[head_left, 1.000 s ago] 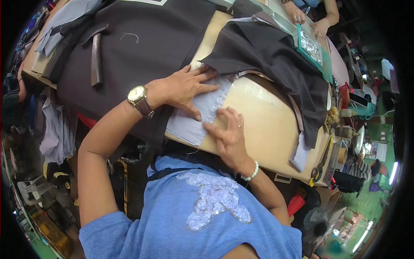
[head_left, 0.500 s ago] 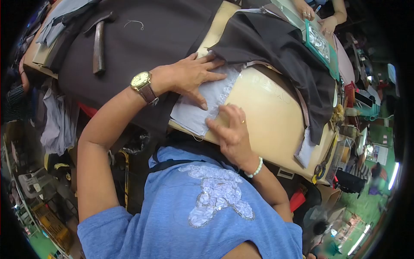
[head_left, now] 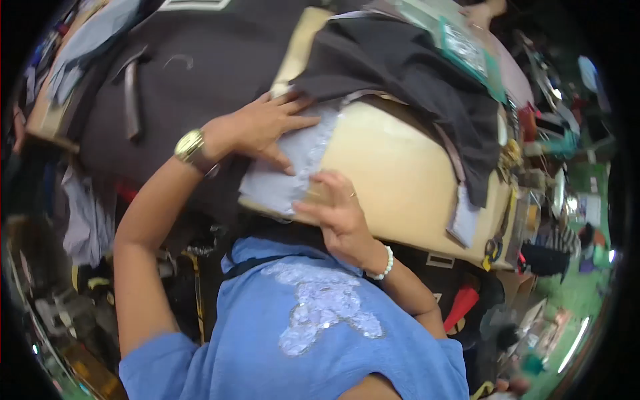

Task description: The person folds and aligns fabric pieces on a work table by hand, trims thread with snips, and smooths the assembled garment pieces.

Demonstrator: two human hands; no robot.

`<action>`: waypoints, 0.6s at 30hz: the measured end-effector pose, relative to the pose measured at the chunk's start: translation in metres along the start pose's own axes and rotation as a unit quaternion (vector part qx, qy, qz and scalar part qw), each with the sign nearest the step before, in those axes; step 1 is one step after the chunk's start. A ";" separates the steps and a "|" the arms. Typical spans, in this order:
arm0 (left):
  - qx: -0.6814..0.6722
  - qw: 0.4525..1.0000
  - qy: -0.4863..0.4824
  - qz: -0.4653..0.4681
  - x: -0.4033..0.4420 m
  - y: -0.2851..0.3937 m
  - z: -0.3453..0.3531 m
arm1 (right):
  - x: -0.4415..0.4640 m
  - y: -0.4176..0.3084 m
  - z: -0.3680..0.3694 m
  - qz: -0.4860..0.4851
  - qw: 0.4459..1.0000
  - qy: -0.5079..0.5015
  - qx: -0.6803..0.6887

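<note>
A light grey cloth piece [head_left: 283, 167] lies on the table by its near edge, with a frayed or stitched right edge. My left hand [head_left: 263, 130], with a watch on the wrist, rests flat on it with fingers spread. At the cloth's lower right edge, my right hand [head_left: 340, 217] touches it with bent fingers, the thumb and index apart. Dark cloth [head_left: 393, 60] is bunched behind the bare tan tabletop [head_left: 393, 167]. More dark fabric [head_left: 200, 87] spreads out on the left.
A hammer [head_left: 133, 100] lies on the dark fabric. Scissors [head_left: 492, 250] are at the table's right corner. A green tray [head_left: 467, 53] stands at the back right, near another person's hand [head_left: 480, 15]. Grey cloth [head_left: 87, 213] hangs at the left.
The view has shifted, so the table and cloth appear further left. My right hand has moved down slightly along the cloth's edge. My left hand stays spread on the cloth.
</note>
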State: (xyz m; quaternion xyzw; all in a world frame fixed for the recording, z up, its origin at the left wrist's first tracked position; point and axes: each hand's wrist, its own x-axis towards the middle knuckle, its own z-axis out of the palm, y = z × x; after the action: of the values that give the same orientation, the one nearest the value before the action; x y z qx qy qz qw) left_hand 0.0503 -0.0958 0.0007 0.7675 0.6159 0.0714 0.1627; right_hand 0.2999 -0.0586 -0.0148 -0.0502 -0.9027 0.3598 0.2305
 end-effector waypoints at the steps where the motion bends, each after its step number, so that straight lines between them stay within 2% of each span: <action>1: -0.007 1.000 0.000 0.005 0.001 0.002 -0.002 | 0.002 0.003 -0.015 0.046 0.997 0.063 -0.016; 4: -0.007 1.000 0.005 -0.026 -0.006 0.016 -0.006 | -0.012 0.029 -0.072 0.149 0.945 0.275 -0.099; 5: 0.015 0.999 0.010 -0.036 -0.009 0.018 -0.004 | -0.022 0.036 -0.097 0.156 0.913 0.304 -0.224; 7: 0.033 0.997 -0.013 -0.071 -0.010 0.035 -0.012 | -0.058 0.056 -0.132 0.218 0.836 0.415 -0.287; 10: 0.149 0.987 -0.001 -0.062 0.005 0.055 -0.022 | -0.132 0.079 -0.151 0.369 0.733 0.462 -0.337; 13: 0.145 0.966 0.182 0.115 0.060 0.081 -0.018 | -0.175 0.079 -0.142 0.442 0.715 0.474 -0.261; 15: 0.065 0.967 0.180 0.168 0.105 0.112 -0.010 | -0.180 0.072 -0.134 0.426 0.731 0.447 -0.290; 16: 0.099 0.946 0.218 0.219 0.128 0.132 -0.005 | -0.179 0.069 -0.130 0.419 0.739 0.431 -0.304; 17: 0.104 0.941 0.198 0.255 0.151 0.147 0.004 | -0.177 0.066 -0.129 0.414 0.745 0.416 -0.316; 18: 0.100 0.937 0.164 0.293 0.171 0.166 0.005 | -0.176 0.064 -0.127 0.412 0.751 0.439 -0.273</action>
State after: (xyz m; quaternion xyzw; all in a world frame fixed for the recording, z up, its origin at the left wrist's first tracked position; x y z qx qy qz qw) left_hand 0.2442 0.0374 0.0362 0.9038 0.3862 0.1786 -0.0461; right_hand 0.5091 0.0226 -0.0441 -0.6303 -0.6538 0.0967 0.4073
